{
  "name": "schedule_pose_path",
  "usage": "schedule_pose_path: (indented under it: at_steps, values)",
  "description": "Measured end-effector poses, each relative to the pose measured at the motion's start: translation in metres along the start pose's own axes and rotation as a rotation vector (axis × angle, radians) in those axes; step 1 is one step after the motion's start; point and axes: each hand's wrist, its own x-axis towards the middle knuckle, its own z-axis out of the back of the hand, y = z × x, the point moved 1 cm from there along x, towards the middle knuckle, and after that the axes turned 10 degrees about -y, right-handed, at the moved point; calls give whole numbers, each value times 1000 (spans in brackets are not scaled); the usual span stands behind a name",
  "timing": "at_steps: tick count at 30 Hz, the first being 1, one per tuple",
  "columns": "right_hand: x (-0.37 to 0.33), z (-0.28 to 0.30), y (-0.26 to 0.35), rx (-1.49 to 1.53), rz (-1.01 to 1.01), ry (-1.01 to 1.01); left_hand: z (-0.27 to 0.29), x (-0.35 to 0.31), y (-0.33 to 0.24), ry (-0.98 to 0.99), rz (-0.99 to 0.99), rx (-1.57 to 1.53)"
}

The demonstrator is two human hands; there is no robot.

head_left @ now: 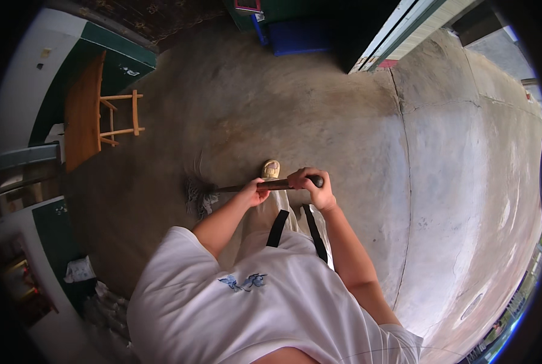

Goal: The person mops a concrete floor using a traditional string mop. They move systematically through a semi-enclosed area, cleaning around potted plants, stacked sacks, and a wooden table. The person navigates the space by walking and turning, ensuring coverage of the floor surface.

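A mop with a dark brown handle (274, 185) lies across the front of my body. Its grey string head (201, 195) is at the left, over the concrete floor; I cannot tell whether the strings touch it. My left hand (254, 192) is closed round the handle on the side nearer the mop head. Close to the rounded top end, my right hand (311, 187) wraps round the same handle. A light-coloured shoe (271, 169) shows just beyond the handle, between my hands.
A wooden table (84, 115) with slim legs stands by the wall at the left. Several pale bags (110, 309) lie at the lower left. At the far side are a blue flat object (299, 37) and a door edge (383, 36). A long crack (408, 182) crosses the concrete floor (343, 115).
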Motion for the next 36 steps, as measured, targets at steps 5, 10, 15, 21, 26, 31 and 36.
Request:
schedule_pose_path:
  at_steps: [5, 10, 15, 21, 26, 31, 36]
  values:
    - [-87, 126, 91, 1, 116, -255, -148, 11, 112, 12, -20, -29]
    - [-195, 214, 185, -133, 370, -572, -305, -30, 244, 260, 134, 149]
    - [-231, 205, 225, -343, 623, -598, -383, -45, 289, 494, 174, 359]
    - [-146, 97, 215, -839, 747, -190, -405, -42, 225, 617, 198, 184]
    - [-75, 4, 195, -828, 925, -76, -388, -85, 131, 763, 312, 62]
    - [3, -84, 176, -722, 929, 87, -346, -95, 25, 844, 314, -98]
    - [80, -168, 155, -564, 839, 210, -272, -117, -99, 703, 130, -162]
